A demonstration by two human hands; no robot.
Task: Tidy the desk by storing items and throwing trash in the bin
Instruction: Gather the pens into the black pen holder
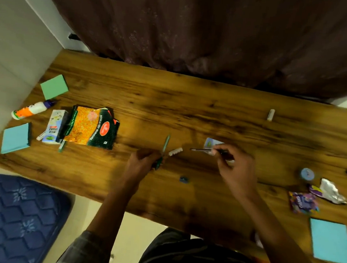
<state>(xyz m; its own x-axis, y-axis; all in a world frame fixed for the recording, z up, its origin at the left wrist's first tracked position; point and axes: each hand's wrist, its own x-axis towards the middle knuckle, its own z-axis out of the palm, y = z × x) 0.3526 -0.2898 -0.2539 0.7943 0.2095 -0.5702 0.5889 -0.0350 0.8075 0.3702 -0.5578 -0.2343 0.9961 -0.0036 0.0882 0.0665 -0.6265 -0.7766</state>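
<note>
My left hand (pixel 144 160) is closed around a green pen (pixel 165 145) that sticks up and away from it over the middle of the wooden desk (pixel 190 112). My right hand (pixel 232 166) pinches a thin dark pen (pixel 201 150) that points left, just above a small light-blue card (pixel 209 142). A small white comb-like piece (pixel 175 151) lies between my hands. A dark blue sharpener (pixel 183 179) sits nearer the front edge.
At the left lie an orange snack packet (pixel 93 125), a milkshake carton (pixel 52 127), a glue bottle (pixel 31 110), a green notepad (pixel 54 86) and a blue one (pixel 16 137). Crumpled wrappers (pixel 316 196), a tape roll (pixel 307 174), another blue pad (pixel 330 242) and a white stick (pixel 270 114) lie on the right.
</note>
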